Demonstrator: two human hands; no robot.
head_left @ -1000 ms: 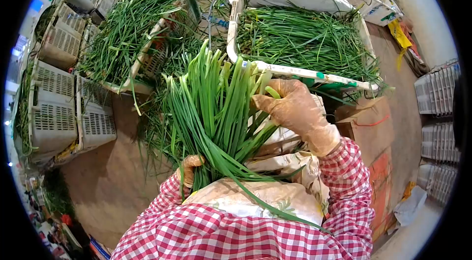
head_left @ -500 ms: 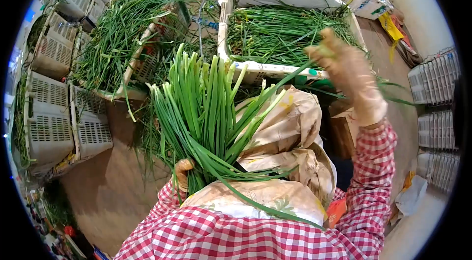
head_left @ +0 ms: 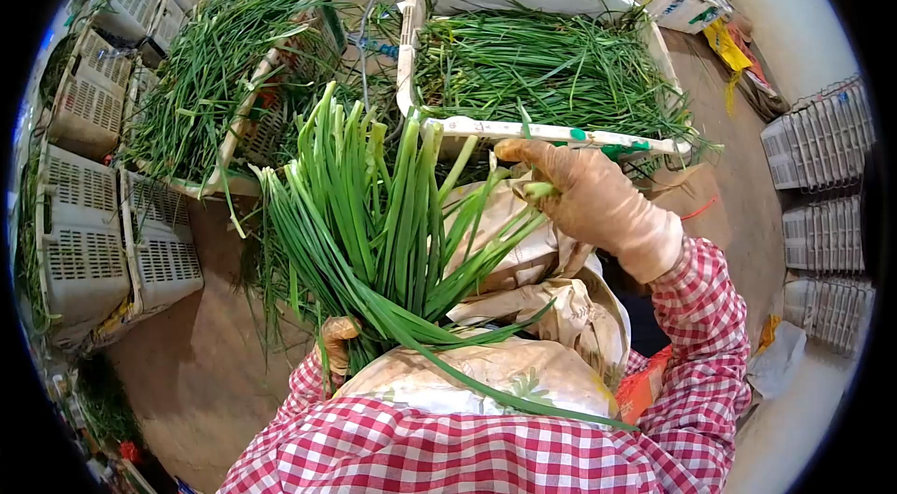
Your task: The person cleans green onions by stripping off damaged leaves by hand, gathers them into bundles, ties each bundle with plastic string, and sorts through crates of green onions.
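Observation:
A thick bunch of green chives [head_left: 374,214] stands tilted across my lap, pale cut ends up, with long leaves crossing to the right. My left hand [head_left: 338,341], in a stained glove, is wrapped round the bunch low on its left side; most of its fingers are hidden. At the right-hand stalks is my gloved right hand [head_left: 589,200], its fingers curved but apart. One pale stalk end [head_left: 537,188] lies between them, touching the glove. Beneath the bunch a stained, pale cloth [head_left: 505,372] covers my lap.
Ahead stands a white crate [head_left: 551,131] heaped with chives; another full crate [head_left: 248,115] stands to its left. Slatted crates [head_left: 89,223] line the left side, and more crates [head_left: 822,232] are stacked along the right wall. Loose leaves lie on the floor between the crates.
My right hand has come down and left from above the crate's front edge to the stalk ends. Long leaves trailing right of it are gone. My left hand keeps its hold.

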